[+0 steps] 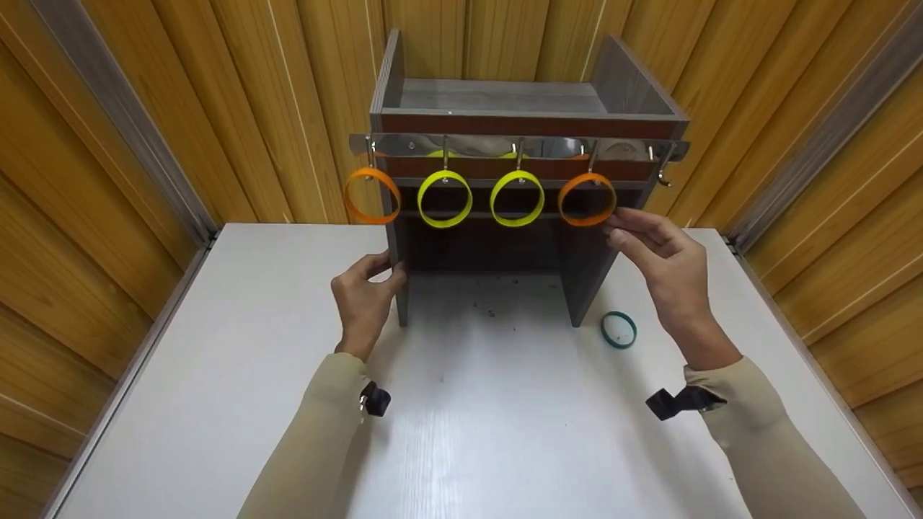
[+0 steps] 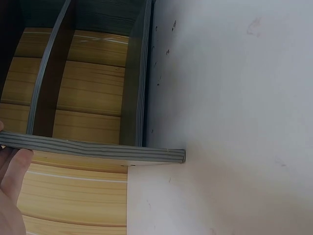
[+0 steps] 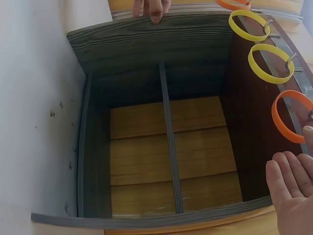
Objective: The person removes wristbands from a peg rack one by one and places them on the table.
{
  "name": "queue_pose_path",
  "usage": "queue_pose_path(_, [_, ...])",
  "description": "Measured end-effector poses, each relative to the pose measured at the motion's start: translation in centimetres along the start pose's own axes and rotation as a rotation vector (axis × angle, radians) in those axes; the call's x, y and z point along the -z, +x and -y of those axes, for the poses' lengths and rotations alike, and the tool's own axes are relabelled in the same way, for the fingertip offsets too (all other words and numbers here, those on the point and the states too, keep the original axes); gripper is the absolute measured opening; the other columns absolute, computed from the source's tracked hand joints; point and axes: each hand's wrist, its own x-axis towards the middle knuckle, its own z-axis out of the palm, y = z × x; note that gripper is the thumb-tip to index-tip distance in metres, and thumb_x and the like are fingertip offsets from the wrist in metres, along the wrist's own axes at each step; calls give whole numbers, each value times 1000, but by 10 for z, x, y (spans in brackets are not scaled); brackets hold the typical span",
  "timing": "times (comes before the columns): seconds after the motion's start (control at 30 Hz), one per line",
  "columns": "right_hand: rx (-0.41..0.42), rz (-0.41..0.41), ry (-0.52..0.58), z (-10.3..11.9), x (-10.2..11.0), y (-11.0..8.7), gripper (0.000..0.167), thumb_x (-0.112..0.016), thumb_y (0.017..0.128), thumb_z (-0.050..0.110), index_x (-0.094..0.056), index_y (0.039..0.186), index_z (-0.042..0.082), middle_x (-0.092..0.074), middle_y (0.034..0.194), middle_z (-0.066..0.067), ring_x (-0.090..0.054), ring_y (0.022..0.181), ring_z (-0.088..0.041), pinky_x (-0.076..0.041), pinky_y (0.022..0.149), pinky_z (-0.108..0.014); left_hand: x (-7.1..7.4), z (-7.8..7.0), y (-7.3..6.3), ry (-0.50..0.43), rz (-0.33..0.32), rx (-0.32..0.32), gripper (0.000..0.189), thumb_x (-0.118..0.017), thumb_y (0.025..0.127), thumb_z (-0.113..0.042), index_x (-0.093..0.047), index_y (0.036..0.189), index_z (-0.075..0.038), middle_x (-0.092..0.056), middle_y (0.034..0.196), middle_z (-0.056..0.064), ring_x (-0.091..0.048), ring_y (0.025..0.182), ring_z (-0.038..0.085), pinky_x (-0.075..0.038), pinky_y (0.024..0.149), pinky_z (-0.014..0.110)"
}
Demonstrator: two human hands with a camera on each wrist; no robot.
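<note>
Head view takes in walls of golden-brown wooden planks [image 1: 497, 36] behind and beside a smooth white table [image 1: 490, 411], on which a dark grey wood-grain shelf unit with reddish-brown front boards [image 1: 530, 126] stands near the back. Two beige sleeves [image 1: 303, 432] reach forward on either side, the left one toward the unit's left panel, the right one toward its right side. Across the unit's upper front runs a shiny metal strip with hooks [image 1: 479, 146]. The left hand [image 1: 366, 295] pinches the front edge of the left panel, thumb on one face and fingers on the other. The right hand [image 1: 674, 270] is spread, fingers fairly straight and thumb apart, right beside the lower rim of the right-hand orange ring [image 1: 588, 222]; whether it touches the ring I cannot tell. That ring hangs from a hook, in a row with two yellow rings [image 1: 445, 224] in the middle and another orange ring [image 1: 372, 220] at the left end. A smaller teal ring [image 1: 604, 334] lies on the table by the foot of the right panel. Tiny dark specks [image 1: 491, 313] dot the tabletop between the panels.
</note>
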Motion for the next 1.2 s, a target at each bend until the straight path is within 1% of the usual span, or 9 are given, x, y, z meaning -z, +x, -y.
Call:
queue_pose_path(0.23, [-7, 4, 3, 1, -6, 7, 39, -74, 101, 10, -66, 136, -3, -71, 131, -13, -72, 116, -23, -55, 101, -29, 0, 2, 0, -6, 1, 5, 18, -82, 86, 3, -82, 105, 2, -81, 98, 10, -79, 91, 23, -64, 79, 35])
queue_pose_path(0.37, [-18, 1, 14, 2, -11, 12, 38, -75, 101, 10, -67, 135, -3, -71, 130, -12, -72, 114, -24, -56, 100, -29, 1, 1, 0, -6, 4, 3, 18, -82, 87, 2, -81, 105, 2, -81, 99, 10, -79, 93, 24, -64, 82, 37])
queue_pose_path(0.43, [-29, -4, 26, 2, -13, 14, 37, -75, 100, 9, -67, 134, -4, -72, 127, -11, -73, 111, -24, -56, 100, -29, 1, 1, 0, -6, 6, 6, 18, -83, 87, 1, -81, 105, 2, -81, 99, 10, -79, 94, 24, -64, 83, 38])
queue_pose_path(0.6, [-42, -23, 55, 2, -17, 19, 34, -75, 100, 7, -68, 130, -7, -76, 118, -10, -75, 105, -28, -58, 97, -31, 0, 0, 0, -12, 5, 8, 18, -83, 86, 1, -81, 104, 2, -81, 99, 10, -79, 94, 25, -64, 82, 38])
queue_pose_path(0.73, [-25, -44, 83, 1, -20, 20, 28, -76, 98, 3, -71, 123, -8, -78, 111, -12, -77, 98, -27, -60, 94, -33, 0, 1, 0, -24, 0, -6, 17, -83, 86, 3, -82, 103, 1, -81, 97, 10, -79, 92, 25, -64, 80, 38])
queue_pose_path(0.87, [-6, -53, 119, 3, -21, 21, 23, -76, 97, 1, -73, 119, -7, -78, 108, -15, -77, 94, -25, -60, 92, -34, 0, 0, 0, -32, 2, -3, 18, -82, 85, 4, -82, 103, 1, -81, 97, 10, -79, 91, 25, -64, 80, 40])
queue_pose_path(1.03, [14, -65, 158, 7, -21, 21, 24, -76, 98, 2, -72, 119, -9, -78, 109, -17, -77, 95, -25, -60, 93, -35, 0, 0, 0, -38, 8, 18, 18, -83, 86, 3, -82, 104, 2, -81, 98, 11, -79, 93, 26, -64, 82, 45])
queue_pose_path(1.1, [24, -72, 161, 9, -21, 21, 24, -76, 98, 3, -72, 119, -9, -77, 109, -17, -77, 95, -25, -60, 93, -35, 0, 0, 0, -37, 8, 19, 18, -83, 86, 3, -82, 104, 2, -81, 98, 11, -79, 93, 26, -64, 82, 45])
queue_pose_path(1.2, [42, -80, 167, 12, -21, 21, 24, -75, 98, 2, -72, 119, -9, -77, 110, -18, -76, 95, -26, -60, 92, -35, 0, 1, 0, -30, 3, 11, 18, -83, 86, 3, -82, 103, 1, -81, 98, 10, -79, 92, 26, -64, 81, 42])
